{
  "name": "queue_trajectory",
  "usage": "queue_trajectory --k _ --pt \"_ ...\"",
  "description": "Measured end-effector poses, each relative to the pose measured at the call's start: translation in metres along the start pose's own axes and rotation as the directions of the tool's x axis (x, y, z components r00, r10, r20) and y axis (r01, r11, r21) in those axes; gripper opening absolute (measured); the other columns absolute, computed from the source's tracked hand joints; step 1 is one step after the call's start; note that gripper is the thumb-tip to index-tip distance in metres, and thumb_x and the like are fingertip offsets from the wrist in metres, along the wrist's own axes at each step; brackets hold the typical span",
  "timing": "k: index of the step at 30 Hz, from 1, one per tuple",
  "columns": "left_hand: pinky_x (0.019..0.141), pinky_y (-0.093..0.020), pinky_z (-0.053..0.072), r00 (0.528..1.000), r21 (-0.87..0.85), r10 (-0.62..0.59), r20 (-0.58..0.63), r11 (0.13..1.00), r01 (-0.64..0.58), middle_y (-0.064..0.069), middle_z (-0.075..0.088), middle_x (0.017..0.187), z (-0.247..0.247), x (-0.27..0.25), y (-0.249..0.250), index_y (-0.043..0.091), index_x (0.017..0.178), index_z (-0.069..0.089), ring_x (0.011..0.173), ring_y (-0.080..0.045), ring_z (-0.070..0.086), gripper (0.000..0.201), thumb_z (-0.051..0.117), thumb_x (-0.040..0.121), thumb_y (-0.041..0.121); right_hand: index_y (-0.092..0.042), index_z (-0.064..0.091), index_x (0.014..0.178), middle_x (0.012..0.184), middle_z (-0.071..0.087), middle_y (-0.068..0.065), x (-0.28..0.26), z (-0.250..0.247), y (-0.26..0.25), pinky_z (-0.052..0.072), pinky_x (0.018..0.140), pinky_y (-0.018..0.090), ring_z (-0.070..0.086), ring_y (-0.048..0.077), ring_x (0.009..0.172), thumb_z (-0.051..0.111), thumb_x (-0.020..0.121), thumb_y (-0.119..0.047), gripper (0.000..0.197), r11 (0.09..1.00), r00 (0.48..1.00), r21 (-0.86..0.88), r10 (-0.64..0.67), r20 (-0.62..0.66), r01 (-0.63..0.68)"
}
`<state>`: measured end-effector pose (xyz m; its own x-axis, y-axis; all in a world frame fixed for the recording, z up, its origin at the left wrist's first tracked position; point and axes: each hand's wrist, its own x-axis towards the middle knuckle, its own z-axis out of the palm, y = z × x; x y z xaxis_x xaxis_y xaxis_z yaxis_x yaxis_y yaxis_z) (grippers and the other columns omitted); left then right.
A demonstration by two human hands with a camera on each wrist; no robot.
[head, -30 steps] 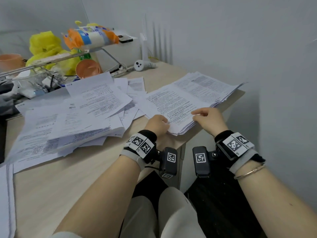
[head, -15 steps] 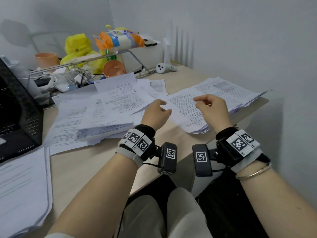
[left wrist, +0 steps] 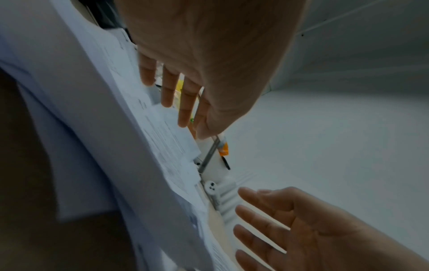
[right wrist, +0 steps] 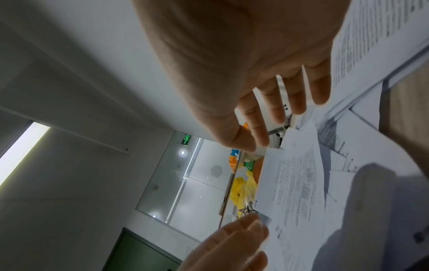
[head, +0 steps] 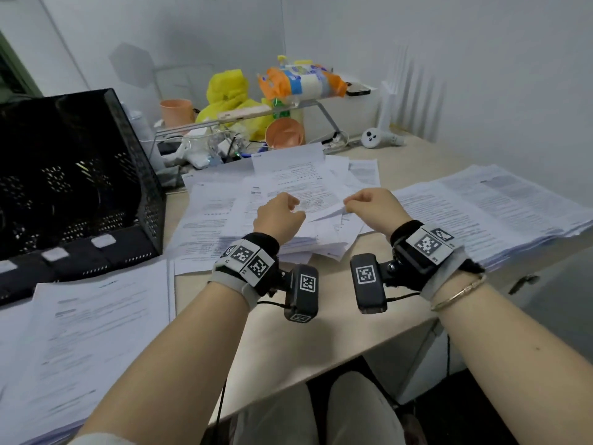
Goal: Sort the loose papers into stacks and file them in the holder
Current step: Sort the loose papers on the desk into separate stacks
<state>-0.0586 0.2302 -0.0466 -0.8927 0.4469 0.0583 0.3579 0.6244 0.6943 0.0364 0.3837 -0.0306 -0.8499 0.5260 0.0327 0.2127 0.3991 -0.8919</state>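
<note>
White loose papers (head: 282, 200) heaped right of black mesh holder (head: 73, 187). Left hand (head: 277, 216) and right hand (head: 373, 208) hover over heap, fingers loosely spread, gripping nothing.

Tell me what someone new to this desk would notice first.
The sprawl of loose white printed papers across the middle of the wooden desk, with both hands hovering over it: the left hand and the right hand, neither gripping anything. To the left stands the black perforated metal file holder; at the back, a yellow plastic bag.
</note>
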Motion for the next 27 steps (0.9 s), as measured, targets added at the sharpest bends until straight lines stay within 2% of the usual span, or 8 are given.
queue_trajectory --k 5,8,11,13,18,22,24,27 --pt "0.104 -0.037 0.038 0.968 0.158 -0.178 0.177 0.976 0.151 -0.009 0.05 0.135 0.003 0.013 -0.033 0.018 0.133 0.046 0.126 -0.027 0.045 0.046 0.057 0.09 0.028 0.012 0.062 0.107 0.085 0.052 0.012 0.033 0.027 0.001 0.035 0.059 0.025 0.046 0.018 0.069 0.06 0.086 -0.015 0.035 0.993 0.988 -0.038 0.119 0.101 -0.115" --pt "0.108 -0.034 0.033 0.952 0.232 -0.197 0.233 0.962 0.142 -0.007 0.047 0.14 0.007 0.014 -0.043 0.02 0.134 0.047 0.129 -0.026 0.043 0.049 0.062 0.088 0.029 0.012 0.053 0.121 0.094 0.047 0.009 0.052 0.039 0.011 0.034 0.069 0.026 0.045 0.021 0.084 0.06 0.085 -0.017 0.048 0.983 0.978 -0.09 0.17 0.118 -0.16" --pt "0.107 -0.039 0.033 0.951 0.247 -0.215 0.224 0.956 0.158 -0.007 0.046 0.138 0.01 0.013 -0.049 0.025 0.134 0.046 0.129 -0.028 0.04 0.057 0.068 0.081 0.031 -0.005 0.044 0.137 0.136 0.048 0.011 0.062 0.047 0.024 0.04 0.1 0.033 0.047 0.026 0.123 0.06 0.085 -0.019 0.057 0.978 0.978 -0.094 0.194 0.08 -0.186" --pt "0.106 -0.044 0.033 0.955 0.279 -0.218 0.201 0.947 0.157 -0.005 0.044 0.138 0.013 0.01 -0.052 0.031 0.133 0.047 0.129 -0.028 0.036 0.062 0.072 0.077 0.035 -0.008 0.04 0.14 0.146 0.04 0.01 0.064 0.051 0.029 0.034 0.109 0.039 0.039 0.026 0.132 0.06 0.085 -0.019 0.059 0.979 0.981 -0.093 0.185 0.065 -0.179" --pt "0.104 -0.046 0.026 0.956 0.363 -0.203 0.213 0.925 0.116 0.0 0.035 0.142 0.017 0.001 -0.051 0.036 0.131 0.046 0.134 -0.026 0.025 0.069 0.076 0.07 0.05 -0.01 0.035 0.143 0.15 0.034 0.008 0.072 0.054 0.034 0.029 0.111 0.036 0.033 0.025 0.137 0.058 0.087 -0.02 0.061 0.979 0.985 -0.14 0.157 0.065 -0.147" --pt "0.106 -0.047 0.024 0.953 0.378 -0.205 0.222 0.919 0.11 0.002 0.031 0.144 0.017 0.0 -0.053 0.037 0.132 0.042 0.135 -0.025 0.022 0.078 0.077 0.065 0.055 0.004 0.047 0.13 0.137 0.048 0.018 0.075 0.058 0.035 0.035 0.101 0.037 0.045 0.032 0.125 0.058 0.087 -0.017 0.049 0.972 0.988 -0.189 0.147 0.036 -0.138" --pt "0.106 -0.045 0.024 0.953 0.378 -0.208 0.22 0.919 0.113 0.002 0.031 0.144 0.017 0.0 -0.053 0.038 0.132 0.042 0.135 -0.024 0.022 0.079 0.077 0.064 0.056 0.003 0.052 0.125 0.134 0.05 0.017 0.075 0.059 0.036 0.036 0.098 0.036 0.045 0.033 0.123 0.058 0.087 -0.017 0.043 0.972 0.99 -0.198 0.136 0.027 -0.128" --pt "0.105 -0.044 0.024 0.955 0.379 -0.207 0.213 0.918 0.115 0.002 0.031 0.144 0.018 -0.002 -0.052 0.038 0.133 0.041 0.135 -0.025 0.023 0.08 0.077 0.064 0.057 -0.006 0.043 0.137 0.145 0.04 0.01 0.07 0.057 0.036 0.029 0.108 0.037 0.033 0.03 0.134 0.055 0.089 -0.019 0.052 0.979 0.995 -0.184 0.1 0.026 -0.093"
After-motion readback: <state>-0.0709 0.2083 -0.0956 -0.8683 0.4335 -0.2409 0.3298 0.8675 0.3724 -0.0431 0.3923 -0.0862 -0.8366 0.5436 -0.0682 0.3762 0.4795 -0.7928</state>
